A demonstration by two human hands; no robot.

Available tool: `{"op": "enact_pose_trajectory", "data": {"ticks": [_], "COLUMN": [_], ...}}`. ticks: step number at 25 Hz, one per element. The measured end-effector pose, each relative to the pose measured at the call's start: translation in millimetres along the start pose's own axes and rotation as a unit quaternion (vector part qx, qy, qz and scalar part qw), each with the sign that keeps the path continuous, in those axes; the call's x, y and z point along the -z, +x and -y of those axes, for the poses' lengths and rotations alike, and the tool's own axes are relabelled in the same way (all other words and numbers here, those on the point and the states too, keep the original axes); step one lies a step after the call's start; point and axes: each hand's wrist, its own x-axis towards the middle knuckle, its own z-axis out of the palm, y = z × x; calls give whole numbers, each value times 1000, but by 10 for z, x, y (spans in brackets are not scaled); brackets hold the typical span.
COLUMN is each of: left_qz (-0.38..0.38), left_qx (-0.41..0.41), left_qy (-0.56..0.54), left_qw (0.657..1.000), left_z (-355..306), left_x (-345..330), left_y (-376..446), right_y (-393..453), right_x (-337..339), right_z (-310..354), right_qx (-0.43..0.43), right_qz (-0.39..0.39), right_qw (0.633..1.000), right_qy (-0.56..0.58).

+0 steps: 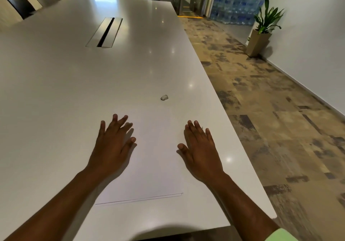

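Observation:
A stack of white paper sheets [155, 158] lies flat on the long white table [65, 82], near its front right corner. My left hand [113, 145] rests palm down on the sheets' left part, fingers straight and spread. My right hand [200, 151] lies palm down at the sheets' right edge, fingers straight and close together. Neither hand holds anything. A small pale eraser-like lump [164, 97] sits on the table just beyond the paper, apart from both hands.
A metal cable hatch [104, 32] is set into the table's middle. Chairs [20, 4] stand at the far left. The table's right edge drops to patterned carpet [270, 119]. A potted plant [261, 33] stands by the right wall, stacked water bottles [237, 7] behind it.

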Motion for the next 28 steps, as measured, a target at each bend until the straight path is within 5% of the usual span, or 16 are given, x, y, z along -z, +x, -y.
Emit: {"op": "enact_pose_trajectory", "data": {"ticks": [6,10,14,20,28], "left_qz": [75,98,94,86,88], "left_qx": [-8,-8,-4,3,0], "left_qy": [4,39,34,27,42], "left_qw": [997,994,995,996,995], "left_z": [-613,-564,-567,-590,-557], "left_x": [-320,-463,-482,-475,-489], "left_y": [169,116,110,98,97], "right_y": [-93,-99,-30,181,60], "right_x": [14,104,164,-32,117], "right_z": [135,-60,-298,141,-391], "right_qx": [71,36,-24,23,-72], "right_qz": [93,134,100,134,114], "right_qw": [992,989,992,990,988], "right_qy": [-37,-58,-73,-41,-79]}}
